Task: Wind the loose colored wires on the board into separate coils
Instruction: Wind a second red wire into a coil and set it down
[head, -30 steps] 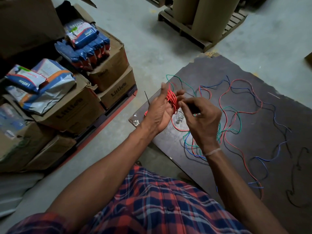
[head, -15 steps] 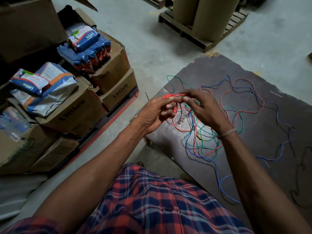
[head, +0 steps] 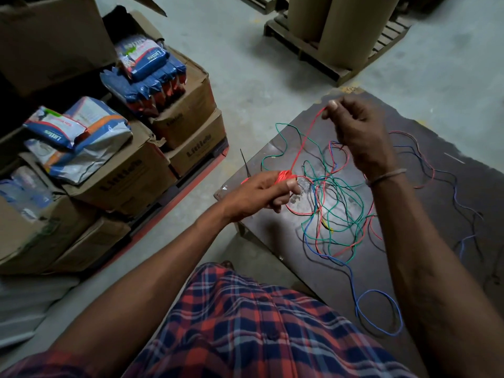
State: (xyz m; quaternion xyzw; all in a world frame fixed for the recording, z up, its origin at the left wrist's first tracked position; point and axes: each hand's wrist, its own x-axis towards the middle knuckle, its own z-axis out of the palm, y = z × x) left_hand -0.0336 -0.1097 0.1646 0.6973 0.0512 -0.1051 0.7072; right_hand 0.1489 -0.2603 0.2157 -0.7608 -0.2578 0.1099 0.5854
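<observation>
Stacking up beside the dark board [head: 409,268] on its left are brown cardboard boxes [head: 188,107], several printed "Little's" on their sides. Blue and white packets [head: 144,57] lie on top of them, and the same name reads along the edges of the ones I can make out; the smaller print is too blurred to tell. Beyond the board's far edge, big brown paper rolls [head: 343,31] stand on a wooden pallet [head: 308,50].

On the board itself lies a tangle of loose wires [head: 335,214]: green, blue, red and black strands looping over one another near its left edge, with a blue loop [head: 379,313] trailing off toward the near edge.

Just above the board's left edge, the left hand [head: 261,192] is curled around a small red coil [head: 285,177], thumb pressed over the windings. A taut red wire [head: 305,140] runs up from that coil to the right hand [head: 354,132], raised over the board's far-left part, which pinches the strand between thumb and fingertips.

A thin black strip [head: 244,162] stands up just off the board's left edge.
</observation>
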